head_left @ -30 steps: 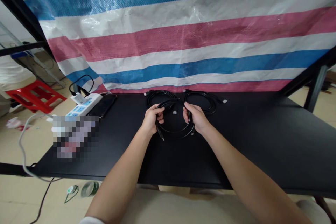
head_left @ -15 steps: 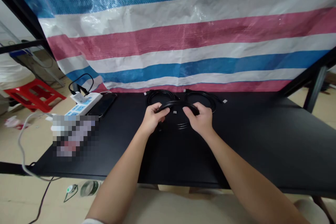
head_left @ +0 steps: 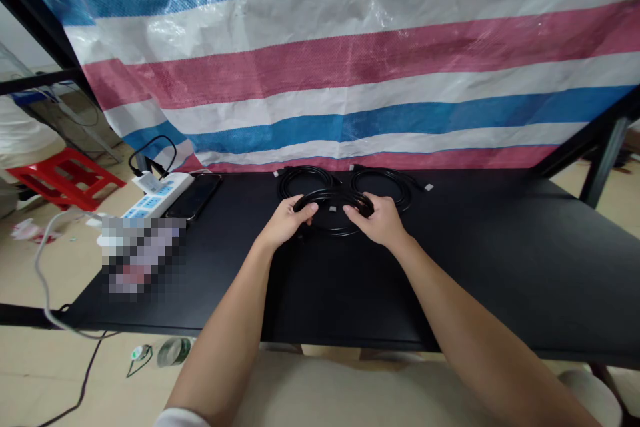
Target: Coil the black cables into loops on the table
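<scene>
A coiled black cable [head_left: 336, 231] is held between my two hands, low over the black table. My left hand [head_left: 289, 219] grips the left side of the coil, thumb on top. On the right side, my right hand [head_left: 376, 216] pinches the loops in the same way. A pale connector end [head_left: 333, 209] shows inside the ring. Just behind lie two more black cable coils: the left coil [head_left: 306, 169] and the right coil [head_left: 400, 188], each with a light-coloured plug end. The undersides of my fingers are hidden.
On the table's [head_left: 500, 253] left side are a white power strip [head_left: 167, 190] with a plugged-in charger, a dark phone [head_left: 199, 197] and a blurred-out item [head_left: 145, 257]. A striped tarp [head_left: 350, 67] hangs behind. A red stool [head_left: 70, 177] and a jar [head_left: 173, 351] are on the floor.
The held coil has come down slightly toward the table and its loops look rounder and more spread. My hands have moved a little apart, still holding it. The camera view has shifted slightly.
</scene>
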### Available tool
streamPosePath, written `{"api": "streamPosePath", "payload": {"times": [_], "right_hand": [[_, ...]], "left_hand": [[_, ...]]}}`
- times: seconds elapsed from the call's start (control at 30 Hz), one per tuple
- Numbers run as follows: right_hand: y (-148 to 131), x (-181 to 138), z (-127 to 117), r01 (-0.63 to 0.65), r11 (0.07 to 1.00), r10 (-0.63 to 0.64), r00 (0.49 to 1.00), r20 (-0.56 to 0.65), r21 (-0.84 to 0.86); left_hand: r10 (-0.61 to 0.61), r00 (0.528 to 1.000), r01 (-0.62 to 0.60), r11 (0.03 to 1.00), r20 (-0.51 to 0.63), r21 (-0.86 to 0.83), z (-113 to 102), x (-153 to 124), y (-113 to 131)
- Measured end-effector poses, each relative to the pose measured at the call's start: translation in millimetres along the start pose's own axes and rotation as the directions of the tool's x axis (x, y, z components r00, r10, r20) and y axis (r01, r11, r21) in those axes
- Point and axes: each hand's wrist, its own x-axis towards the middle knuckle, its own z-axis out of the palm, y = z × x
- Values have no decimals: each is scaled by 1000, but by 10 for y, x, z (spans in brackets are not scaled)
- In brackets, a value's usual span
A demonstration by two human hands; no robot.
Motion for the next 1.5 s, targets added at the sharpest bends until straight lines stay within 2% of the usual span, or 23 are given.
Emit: {"api": "streamPosePath", "payload": {"times": [0.13, 0.23, 0.4, 0.57, 0.63, 0.73, 0.9, 1.0, 1.13, 1.33, 1.4, 1.5], "right_hand": [[13, -10, 96, -138, 990, 139, 985, -98, 15], [30, -31, 185, -155, 985, 167, 962, -215, 70], [48, -50, 254, -134, 989, 147, 917, -370, 60], [80, -57, 253, -68, 993, 29, 931, -363, -96], [102, -62, 251, -66, 987, 12, 939, -345, -145], [127, -54, 220, -96, 973, 33, 958, -283, -209], [130, 5, 92, -91, 943, 87, 996, -27, -320], [114, 36, 52, -58, 934, 100, 990, 102, -353], [52, 48, 56, -28, 920, 117, 971, 208, -391], [-94, 56, 90, -46, 790, 230, 946, 227, -611], [-118, 102, 120, -51, 782, 247, 940, 234, -621], [-110, 251, 187, -100, 784, 301, 924, 236, -612]], "left_hand": [[-29, 999, 24, 994, -43, -105, 1, 13, -52], [-93, 993, 72, 967, -75, -243, 48, 17, -93], [-181, 977, 125, 916, -114, -381, 214, 20, -94], [-176, 979, 139, 946, -101, -292, 332, 33, -87], [-165, 984, 138, 950, -73, -281, 347, 28, -88], [-183, 982, 157, 923, -42, -353, 344, 11, -70], [-290, 949, 185, 825, -119, -534, 268, 6, 28], [-371, 920, 219, 754, -127, -619, 197, 23, 70], [-420, 905, 266, 682, -67, -681, 108, 48, 67], [-419, 907, 279, 655, -30, -702, 10, 63, 70], [-390, 919, 233, 667, -65, -707, -16, 67, 71], [-360, 914, 141, 717, -189, -683, -49, 89, 40]]}}
